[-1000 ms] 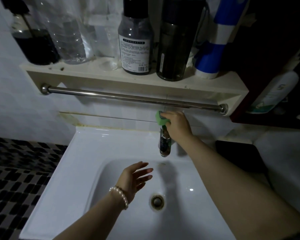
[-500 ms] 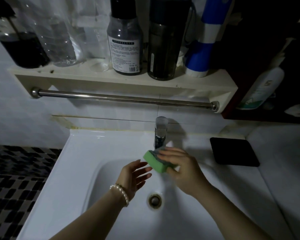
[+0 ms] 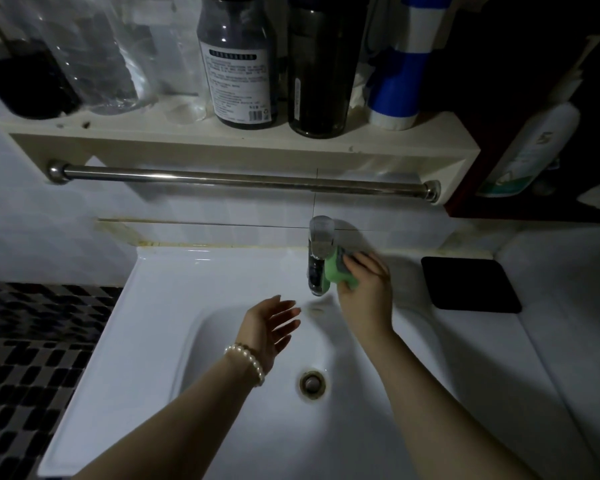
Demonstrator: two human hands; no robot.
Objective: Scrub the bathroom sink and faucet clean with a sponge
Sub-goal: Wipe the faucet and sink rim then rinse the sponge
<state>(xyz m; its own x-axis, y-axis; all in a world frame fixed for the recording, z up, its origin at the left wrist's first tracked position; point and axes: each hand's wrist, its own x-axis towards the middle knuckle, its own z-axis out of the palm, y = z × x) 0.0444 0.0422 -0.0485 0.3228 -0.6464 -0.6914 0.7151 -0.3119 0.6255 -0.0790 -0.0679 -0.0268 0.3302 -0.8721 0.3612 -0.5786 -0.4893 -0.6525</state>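
So over at the lower left of the frame there's a patch of dark checkered tile, then the white sink takes up most of the bottom half, with its drain near the middle. The left hand, with a pearl bracelet on the wrist, hovers over the basin with its fingers loose and spread, holding nothing; my guess is it's just parked there out of the way, or for balance. Right of it, centre frame, the chrome faucet stands at the back edge of the sink, and the right hand has the green sponge pinched and pressed flat against the faucet's right side, which makes sense for scrubbing the spout. Looks like the faucet is the step in hand and the basin is yet to do, though that's only my read. Farther right, a black mat lies on the worktop. Up top, a shelf with a towel bar carries bottles; the labelled bottle has small print and a barcode, but it's too dim and tiny to read. No brand I can make out anywhere.
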